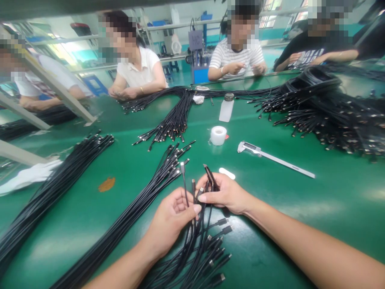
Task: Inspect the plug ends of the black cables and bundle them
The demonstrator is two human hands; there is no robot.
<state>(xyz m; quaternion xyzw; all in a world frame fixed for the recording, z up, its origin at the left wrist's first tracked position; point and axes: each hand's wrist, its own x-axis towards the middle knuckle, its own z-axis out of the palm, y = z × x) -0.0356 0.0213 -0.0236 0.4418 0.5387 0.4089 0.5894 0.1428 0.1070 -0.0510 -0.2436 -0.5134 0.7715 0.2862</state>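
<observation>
My left hand (pixel 176 216) is closed, thumb against fingers, on a black USB cable (pixel 184 180) whose metal plug points up. Close against it, my right hand (pixel 224 194) pinches several more black USB cables near their plugs. A dark, slim, pointed piece (pixel 210 176) sticks up from the right fingers; its kind is unclear. Below both hands, a loose bunch of cables (pixel 198 257) fans out with plugs to the right. Left of my hands lies a long cable bundle (pixel 129 204), its plugs at the far end.
Another cable bundle (pixel 60 188) lies at left beside a white glove (pixel 24 176). Ahead are a tape roll (pixel 218 136), a white bottle (pixel 226 108) and a digital caliper (pixel 276 159). A large cable pile (pixel 327 108) fills the right. Several co-workers sit across the green table (pixel 270 237).
</observation>
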